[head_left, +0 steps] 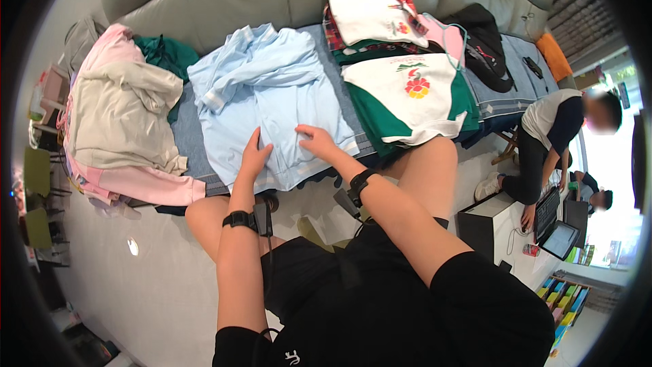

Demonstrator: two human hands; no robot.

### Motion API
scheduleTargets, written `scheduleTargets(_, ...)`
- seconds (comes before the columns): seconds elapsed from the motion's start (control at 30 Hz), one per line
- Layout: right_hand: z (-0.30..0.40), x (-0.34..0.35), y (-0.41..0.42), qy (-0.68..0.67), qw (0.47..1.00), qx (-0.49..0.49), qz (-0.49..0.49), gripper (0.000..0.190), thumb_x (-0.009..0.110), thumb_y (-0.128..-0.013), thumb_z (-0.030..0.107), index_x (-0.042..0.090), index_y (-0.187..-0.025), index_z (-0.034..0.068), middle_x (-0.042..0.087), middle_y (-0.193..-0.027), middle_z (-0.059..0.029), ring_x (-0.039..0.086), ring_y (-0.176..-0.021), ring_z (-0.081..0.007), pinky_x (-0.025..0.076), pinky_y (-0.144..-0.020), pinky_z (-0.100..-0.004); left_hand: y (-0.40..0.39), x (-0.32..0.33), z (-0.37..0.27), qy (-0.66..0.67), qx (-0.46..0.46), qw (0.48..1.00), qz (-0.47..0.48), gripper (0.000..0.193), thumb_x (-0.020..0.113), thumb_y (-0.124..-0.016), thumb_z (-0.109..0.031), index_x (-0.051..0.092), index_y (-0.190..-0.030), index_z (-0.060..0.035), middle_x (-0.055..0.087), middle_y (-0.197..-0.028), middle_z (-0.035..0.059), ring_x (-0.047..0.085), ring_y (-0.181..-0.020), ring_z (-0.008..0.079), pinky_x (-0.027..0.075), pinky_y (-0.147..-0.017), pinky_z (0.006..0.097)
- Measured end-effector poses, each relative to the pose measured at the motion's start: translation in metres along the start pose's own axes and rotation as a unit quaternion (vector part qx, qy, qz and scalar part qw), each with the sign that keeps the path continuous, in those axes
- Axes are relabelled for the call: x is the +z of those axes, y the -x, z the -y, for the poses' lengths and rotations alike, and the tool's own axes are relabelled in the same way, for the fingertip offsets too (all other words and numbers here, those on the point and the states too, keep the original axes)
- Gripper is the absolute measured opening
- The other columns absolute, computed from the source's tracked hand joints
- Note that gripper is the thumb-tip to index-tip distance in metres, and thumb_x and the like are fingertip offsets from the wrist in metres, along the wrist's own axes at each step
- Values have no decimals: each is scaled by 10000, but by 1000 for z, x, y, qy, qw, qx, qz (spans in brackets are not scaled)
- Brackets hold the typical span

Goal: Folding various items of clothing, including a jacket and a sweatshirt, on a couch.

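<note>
A light blue jacket point(300, 97) with white-striped cuffs and hem lies spread on the sofa seat in front of me, one sleeve folded across its upper part. My left hand point(254, 157) is over the lower front of the jacket, thumb and fingers apart, holding nothing. A little to the right, my right hand point(318, 143) is over the same front, its thumb and fingers also apart. Whether the fingertips press on the cloth is hard to tell. Right of the jacket lies a folded white and green sweatshirt point(407, 97) with a printed flower.
Behind it rises a stack of folded clothes with a white top point(372, 15). A beige garment point(122, 112) covers a pink pile on the left. A black bag point(479, 41) sits further right. At a white desk point(509, 229), a person point(547, 132) reaches toward a keyboard point(547, 211).
</note>
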State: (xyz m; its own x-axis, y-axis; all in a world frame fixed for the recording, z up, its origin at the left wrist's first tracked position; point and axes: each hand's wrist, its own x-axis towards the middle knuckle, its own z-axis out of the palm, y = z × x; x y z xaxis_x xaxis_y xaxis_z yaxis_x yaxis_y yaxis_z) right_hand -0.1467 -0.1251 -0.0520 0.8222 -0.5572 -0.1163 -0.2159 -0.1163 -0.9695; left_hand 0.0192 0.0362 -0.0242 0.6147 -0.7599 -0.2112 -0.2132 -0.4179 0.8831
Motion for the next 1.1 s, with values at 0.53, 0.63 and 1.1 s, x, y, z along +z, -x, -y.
scheduleTargets(0.53,18,-1,40,200,978,-42,28,586,685,-726,183,532,-1284,93,417,-1415,-158,409,-1284,-310,338,-1062,-372,18,10,-2,-258,57,962,67,764,643,-761,-214,319,-1410,24,262,-1481,251,307,-1352,360,263,-1108,384)
scheduleTargets(0.63,22,-4,44,219,974,-31,43,599,695,-734,204,519,-1297,95,404,-1426,-155,399,-1291,-312,330,-1069,-375,19,10,-2,-247,62,964,73,788,658,-737,-191,314,-1411,28,262,-1483,246,308,-1351,357,263,-1110,378)
scheduleTargets(1.1,24,-3,43,223,973,-25,63,637,706,-732,223,491,-1320,108,370,-1448,-155,374,-1307,-328,318,-1078,-386,23,6,-1,-269,58,957,85,925,724,-601,-108,303,-1413,32,231,-1506,210,288,-1360,345,271,-1112,365)
